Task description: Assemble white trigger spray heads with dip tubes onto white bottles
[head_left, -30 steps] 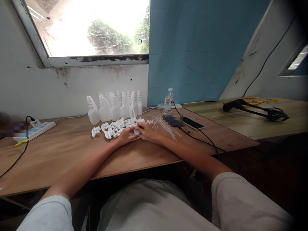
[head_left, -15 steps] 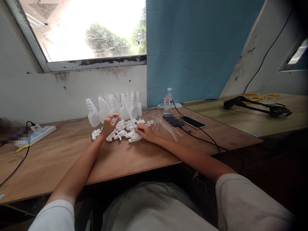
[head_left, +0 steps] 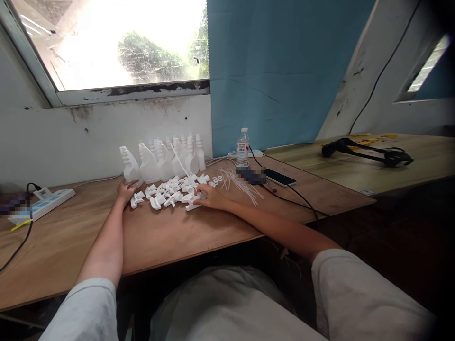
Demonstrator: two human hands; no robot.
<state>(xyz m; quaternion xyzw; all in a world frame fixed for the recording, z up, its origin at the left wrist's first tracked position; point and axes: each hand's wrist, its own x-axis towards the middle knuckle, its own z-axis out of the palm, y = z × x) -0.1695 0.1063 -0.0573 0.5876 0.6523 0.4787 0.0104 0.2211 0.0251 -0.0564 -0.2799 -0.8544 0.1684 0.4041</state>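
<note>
My left hand [head_left: 127, 191] reaches to the foot of the leftmost white spray bottle [head_left: 131, 166], its fingers apart and touching or just in front of the bottle; the exact contact is hard to see. My right hand [head_left: 209, 196] rests at the right side of a pile of white spray trigger heads [head_left: 173, 189]. Its fingers are bent around a trigger head [head_left: 192, 206], partly covered by the hand. Beside the left hand lies a separate trigger head [head_left: 137, 200]. The bottles stand upright without heads in a cluster behind the pile.
Small white rings [head_left: 215, 181] and thin white tubes [head_left: 245, 187] lie right of the pile. Farther right are a water bottle [head_left: 243, 149], a phone [head_left: 280, 177] and black cables. A power strip [head_left: 42, 207] lies at left. The wall and window stand behind the table.
My left hand has moved left and down from above the pile to the leftmost bottle's base. My right hand stays at the pile. The view has shifted slightly.
</note>
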